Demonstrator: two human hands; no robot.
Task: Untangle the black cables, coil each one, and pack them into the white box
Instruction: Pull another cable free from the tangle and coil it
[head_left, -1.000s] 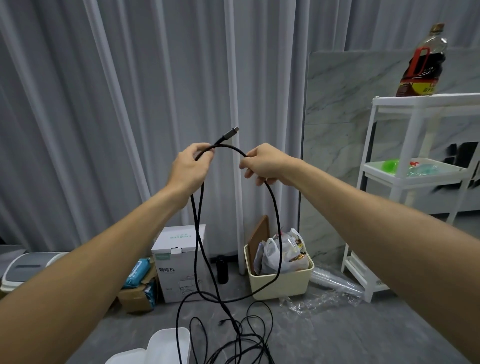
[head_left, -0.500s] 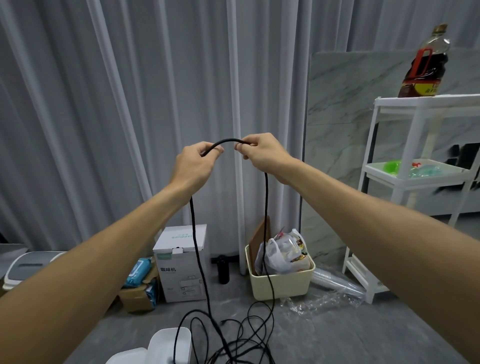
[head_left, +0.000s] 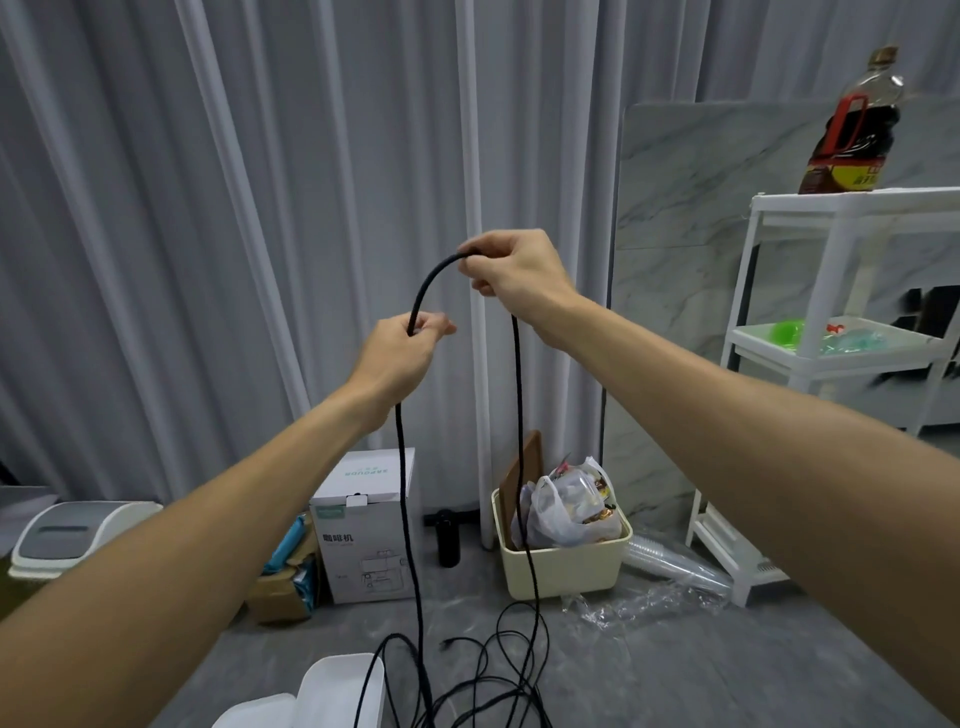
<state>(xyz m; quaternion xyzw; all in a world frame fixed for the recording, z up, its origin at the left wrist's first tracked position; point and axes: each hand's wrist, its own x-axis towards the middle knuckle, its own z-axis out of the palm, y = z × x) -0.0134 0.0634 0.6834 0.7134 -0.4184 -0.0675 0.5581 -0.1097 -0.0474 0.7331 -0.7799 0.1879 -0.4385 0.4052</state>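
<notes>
I hold one black cable (head_left: 423, 283) up in front of the grey curtain. My left hand (head_left: 402, 353) grips it low and my right hand (head_left: 511, 270) pinches it higher, with a short arch of cable between them. From each hand a strand hangs straight down to a tangle of black cables (head_left: 488, 680) on the grey floor. The white box (head_left: 337, 691) stands at the bottom edge, left of the tangle, and one strand lies over its rim.
A white carton (head_left: 366, 525) and a cream bin (head_left: 566, 561) holding a plastic bag stand by the curtain. A white shelf rack (head_left: 831, 364) with a dark bottle (head_left: 852, 119) on top is at the right. Clear plastic wrap (head_left: 654, 597) lies on the floor.
My right hand has risen and moved right while my left hand dropped lower, so the cable between them is longer. The plug end seen a second ago is out of sight.
</notes>
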